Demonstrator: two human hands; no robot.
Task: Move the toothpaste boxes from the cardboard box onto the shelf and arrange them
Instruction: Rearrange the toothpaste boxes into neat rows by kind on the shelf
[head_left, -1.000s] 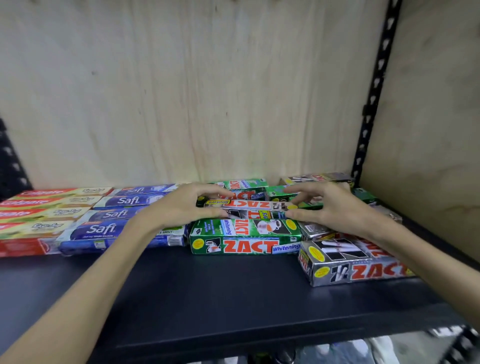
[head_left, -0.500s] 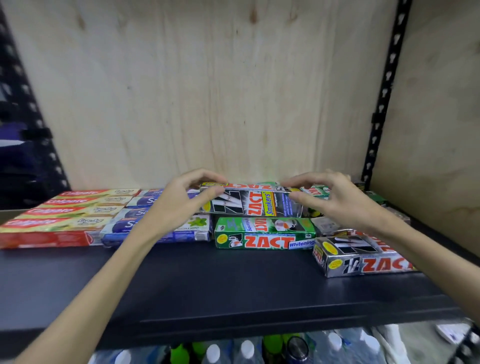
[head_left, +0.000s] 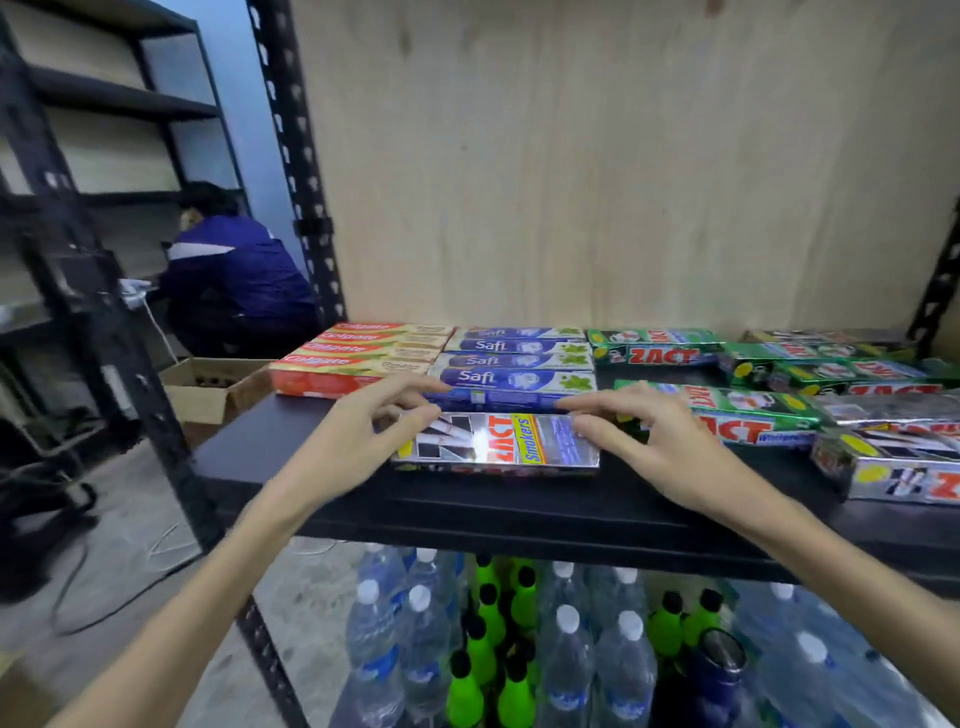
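Up close from the head view, both hands hold one silver Zact Smokers box (head_left: 493, 440) by its ends at the front of the black shelf (head_left: 519, 504): the left hand (head_left: 358, 441) pinches the left end, the right hand (head_left: 644, 441) curls round the right. It sits just before the blue Safi boxes (head_left: 514, 364). Red Colgate boxes (head_left: 358, 353) lie further left; green Zact boxes (head_left: 753, 410) run off the right edge, blurred. A cardboard box (head_left: 208, 389) stands half hidden behind the upright.

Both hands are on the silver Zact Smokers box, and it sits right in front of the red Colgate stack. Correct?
Not quite. In the head view both hands, left and right, do hold the silver Zact Smokers box, but it sits in front of the blue Safi stack; the Colgate stack lies further left.
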